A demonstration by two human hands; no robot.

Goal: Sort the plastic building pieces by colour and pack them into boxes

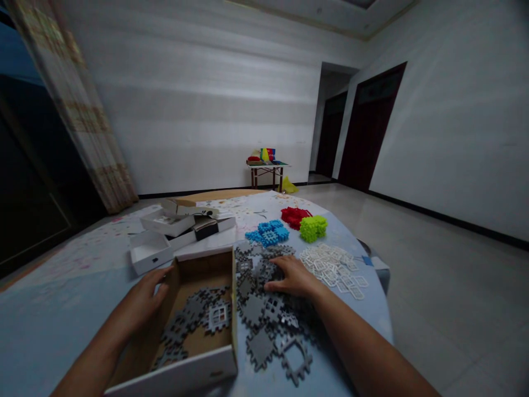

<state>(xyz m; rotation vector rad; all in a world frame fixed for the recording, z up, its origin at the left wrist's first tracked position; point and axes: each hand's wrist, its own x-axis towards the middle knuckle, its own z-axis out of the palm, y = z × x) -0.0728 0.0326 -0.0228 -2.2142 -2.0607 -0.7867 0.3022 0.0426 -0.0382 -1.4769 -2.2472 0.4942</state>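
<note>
A cardboard box with white outer walls stands open at the table's near edge, with several grey toothed pieces inside. My left hand rests on the box's left wall, its fingers over the rim. Right of the box lies a spread pile of grey interlocking pieces, some solid, some with window-like openings. My right hand is over this pile with thumb and fingers apart, touching its upper part; nothing is visibly gripped.
Blue pieces, red pieces and a lime-green stack lie beyond the pile. White frames are spread at the right. Open white boxes cluster at the back left of the cloth-covered table.
</note>
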